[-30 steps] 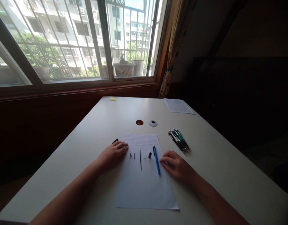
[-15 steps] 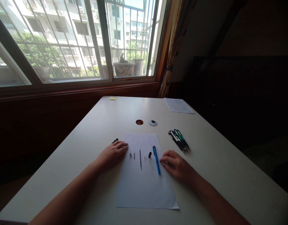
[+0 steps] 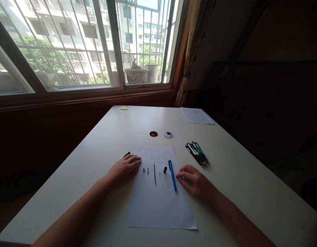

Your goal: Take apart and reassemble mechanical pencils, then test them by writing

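Note:
On the sheet of paper [image 3: 158, 209] lies a row of pen parts. From left to right come a small dark tip piece [image 3: 144, 169], a short thin cylinder [image 3: 148, 171], a slim dark refill [image 3: 155, 175], a tiny pale piece [image 3: 159, 172], a short black tube [image 3: 165, 169] and a blue pen body with clip [image 3: 172, 175]. My left hand [image 3: 124, 168] rests open at the sheet's left edge, a black object [image 3: 126, 154] partly hidden behind it. My right hand [image 3: 191, 176] lies open with loosely bent fingers, close to the blue body and holding nothing.
Several black and green pens [image 3: 196, 153] lie in a bundle on the white table [image 3: 96, 147]. Farther back are a cable hole [image 3: 153, 134], its round cover [image 3: 168, 134], more papers [image 3: 198, 116] and a yellow sticky note [image 3: 124, 107]. A barred window stands beyond.

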The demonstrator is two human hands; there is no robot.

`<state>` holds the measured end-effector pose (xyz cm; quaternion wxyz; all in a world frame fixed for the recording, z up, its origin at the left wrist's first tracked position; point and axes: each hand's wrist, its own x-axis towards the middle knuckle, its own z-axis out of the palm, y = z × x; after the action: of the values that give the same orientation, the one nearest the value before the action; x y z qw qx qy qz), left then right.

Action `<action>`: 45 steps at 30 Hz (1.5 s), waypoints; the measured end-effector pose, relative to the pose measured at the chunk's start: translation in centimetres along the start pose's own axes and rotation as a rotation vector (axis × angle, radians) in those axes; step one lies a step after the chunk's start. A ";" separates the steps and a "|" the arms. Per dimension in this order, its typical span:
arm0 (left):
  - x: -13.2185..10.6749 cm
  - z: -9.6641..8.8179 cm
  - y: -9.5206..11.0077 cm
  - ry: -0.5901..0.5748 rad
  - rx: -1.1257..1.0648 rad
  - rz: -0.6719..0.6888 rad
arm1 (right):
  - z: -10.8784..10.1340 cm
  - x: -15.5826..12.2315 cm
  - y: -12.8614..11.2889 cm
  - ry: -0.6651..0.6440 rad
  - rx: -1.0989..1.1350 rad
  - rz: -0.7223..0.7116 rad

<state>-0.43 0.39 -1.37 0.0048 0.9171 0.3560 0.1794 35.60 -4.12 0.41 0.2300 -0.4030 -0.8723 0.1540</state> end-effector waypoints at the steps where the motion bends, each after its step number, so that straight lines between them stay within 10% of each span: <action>1: 0.0 0.0 0.0 -0.002 0.002 -0.001 | 0.0 0.0 0.0 0.003 0.001 0.002; 45: 0.1 -0.3 0.1 0.025 -0.032 0.006 | 0.6 -0.3 0.2 -0.025 -0.072 -0.063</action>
<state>-0.33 0.35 -1.04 0.0146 0.9156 0.3503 0.1969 35.63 -4.28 -0.26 0.2090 -0.3815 -0.8924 0.1201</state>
